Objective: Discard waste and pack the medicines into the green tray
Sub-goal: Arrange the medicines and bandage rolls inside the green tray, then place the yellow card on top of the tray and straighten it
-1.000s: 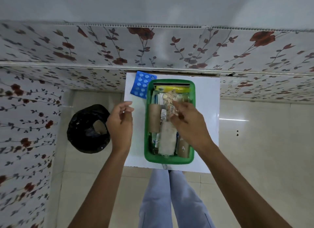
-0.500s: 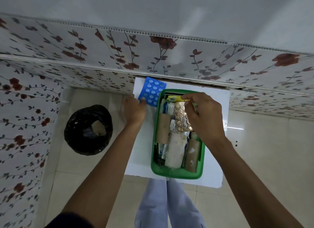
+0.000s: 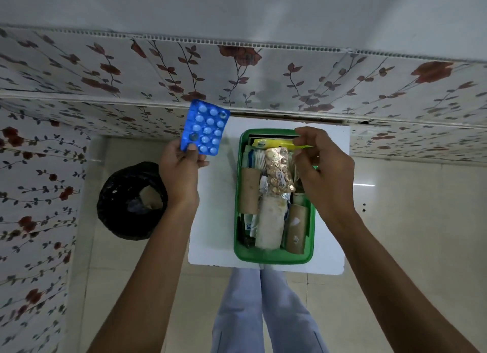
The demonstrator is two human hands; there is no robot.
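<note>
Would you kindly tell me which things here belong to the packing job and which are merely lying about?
Job: blue blister pack in left hand; green tray; right hand at it; black waste bin.
Merely about: white board; floral wall panels.

A white table [image 3: 210, 236] stands against a floral-patterned wall [image 3: 263, 73]. The floor [image 3: 411, 221] is cream tile. Pale trouser legs [image 3: 266, 310], possibly blue, show beneath the table.

A plain domestic room – glossy cream floor tiles [image 3: 411, 247], wall panels printed with red flowers [image 3: 263, 76], a small white table [image 3: 210, 221] and a black-lined waste bin [image 3: 129, 202] on the floor.
</note>
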